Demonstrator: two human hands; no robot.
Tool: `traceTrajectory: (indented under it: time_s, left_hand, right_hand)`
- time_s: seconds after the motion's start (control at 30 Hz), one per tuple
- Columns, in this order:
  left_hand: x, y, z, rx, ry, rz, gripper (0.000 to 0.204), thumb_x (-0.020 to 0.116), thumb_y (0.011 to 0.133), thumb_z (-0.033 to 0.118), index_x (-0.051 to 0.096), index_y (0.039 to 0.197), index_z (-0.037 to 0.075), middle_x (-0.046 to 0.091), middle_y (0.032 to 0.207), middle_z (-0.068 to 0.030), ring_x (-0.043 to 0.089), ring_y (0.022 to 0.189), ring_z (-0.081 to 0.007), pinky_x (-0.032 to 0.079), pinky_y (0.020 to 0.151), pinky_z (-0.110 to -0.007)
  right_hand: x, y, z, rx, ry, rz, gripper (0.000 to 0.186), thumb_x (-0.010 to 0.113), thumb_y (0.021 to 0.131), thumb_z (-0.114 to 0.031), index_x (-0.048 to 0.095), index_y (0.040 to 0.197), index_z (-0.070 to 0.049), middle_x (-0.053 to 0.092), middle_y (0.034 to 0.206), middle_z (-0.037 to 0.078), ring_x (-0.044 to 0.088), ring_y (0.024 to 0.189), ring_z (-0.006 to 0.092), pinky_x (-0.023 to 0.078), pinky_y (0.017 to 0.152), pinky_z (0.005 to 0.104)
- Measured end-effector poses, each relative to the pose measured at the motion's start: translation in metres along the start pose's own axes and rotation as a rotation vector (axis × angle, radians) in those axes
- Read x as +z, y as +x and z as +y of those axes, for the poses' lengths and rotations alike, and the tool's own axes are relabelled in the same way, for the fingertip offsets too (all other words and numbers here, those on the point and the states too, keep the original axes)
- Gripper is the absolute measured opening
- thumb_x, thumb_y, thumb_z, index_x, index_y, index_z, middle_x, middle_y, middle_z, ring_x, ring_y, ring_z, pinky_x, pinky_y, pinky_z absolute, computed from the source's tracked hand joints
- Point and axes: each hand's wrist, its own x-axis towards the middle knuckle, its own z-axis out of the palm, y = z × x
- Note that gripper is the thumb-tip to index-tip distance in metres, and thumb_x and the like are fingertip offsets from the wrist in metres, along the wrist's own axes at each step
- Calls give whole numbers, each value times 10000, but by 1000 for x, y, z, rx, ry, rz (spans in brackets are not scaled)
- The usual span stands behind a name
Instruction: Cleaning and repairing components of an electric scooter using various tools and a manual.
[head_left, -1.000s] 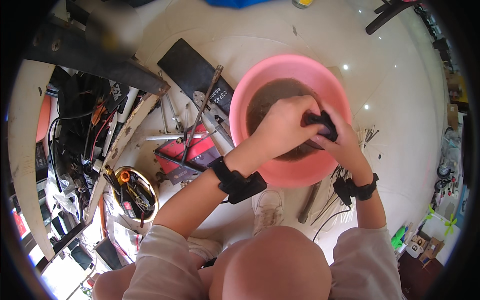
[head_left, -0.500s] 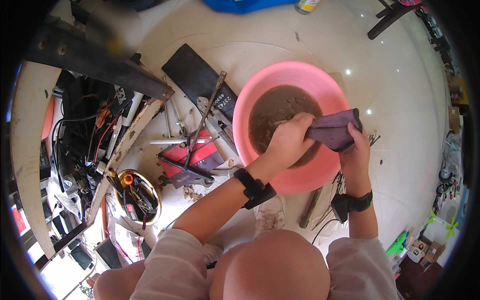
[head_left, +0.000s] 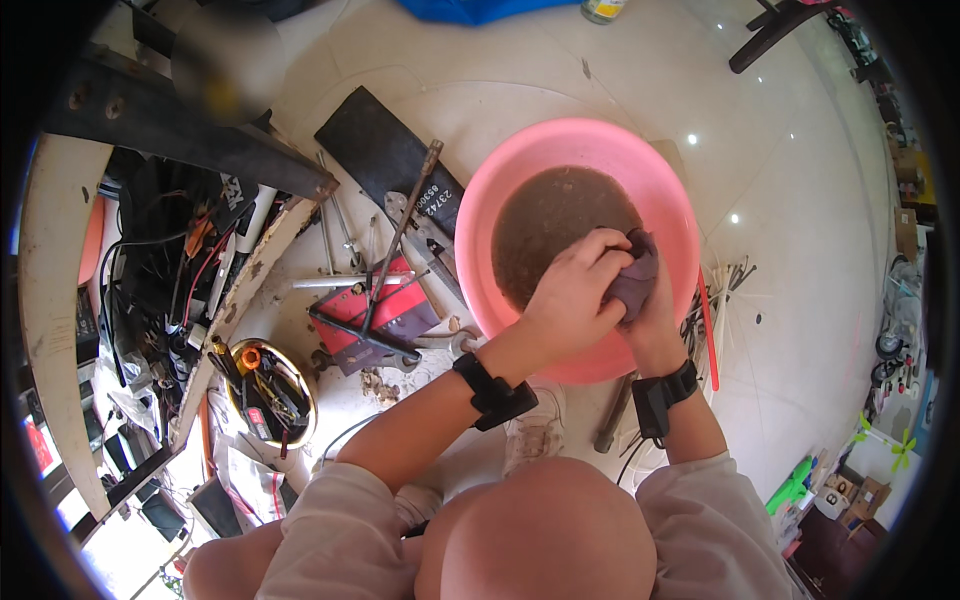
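Note:
A pink plastic basin (head_left: 560, 140) with murky brown water (head_left: 560, 205) in it stands on the floor in front of me. Over its right side I hold a dark purple cloth (head_left: 634, 284), bunched up between both hands. My left hand (head_left: 575, 295) is closed on the cloth from the left, knuckles up. From the right and below, my right hand (head_left: 653, 325) grips it too; most of that hand's fingers are hidden behind the cloth.
Left of the basin lie a T-handled wrench (head_left: 405, 235), a black flat package (head_left: 375, 140) and a red box (head_left: 400, 285). A round bowl (head_left: 313, 410) of tools sits nearer me, beside a cluttered shelf (head_left: 235, 285). Right of the basin are thin sticks (head_left: 735, 275) and a red strip (head_left: 711, 335).
Both hands have come together and moved left and lower over the basin. The cloth, stretched out between them before, is now bunched up. The red strip right of the basin has come into sight.

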Motion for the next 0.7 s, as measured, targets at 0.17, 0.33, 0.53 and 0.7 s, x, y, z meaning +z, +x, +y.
traceTrajectory:
  time_s: [0.17, 0.33, 0.53, 0.7]
  left_hand:
    - [-10, -11, -11, -198, -51, 62, 517, 523, 732, 16, 453, 1242, -31, 437, 1221, -194, 533, 1041, -328, 464, 858, -331]
    - [-2, -10, -11, -195, 23, 188, 434, 521, 858, 116, 431, 1257, -28, 457, 1199, -239, 544, 994, -378, 477, 802, -380]
    - [4, -1, -30, -357, 249, 269, 356, 420, 952, 243, 579, 798, -35, 597, 701, -241, 602, 682, -388, 482, 636, -454]
    - [8, -9, -46, -667, 73, 129, 436, 372, 951, 276, 580, 767, -60, 602, 802, -296, 604, 695, -423, 493, 672, -470]
  right_hand:
    - [30, 2, 7, -99, -408, 387, 309, 486, 956, -315, 553, 1089, -45, 608, 1044, 62, 607, 930, 168, 508, 787, 280]
    - [49, 9, 23, -112, -480, 451, 299, 504, 954, -289, 560, 1062, -16, 601, 1004, 67, 598, 870, 146, 498, 746, 277]
    - [55, 15, 41, -591, -1177, 450, 160, 559, 903, -169, 569, 939, -13, 574, 767, 55, 541, 676, 128, 458, 633, 279]
    - [64, 15, 30, -647, -1586, 152, 125, 581, 849, -110, 550, 908, -4, 567, 743, 152, 568, 638, 256, 458, 609, 331]
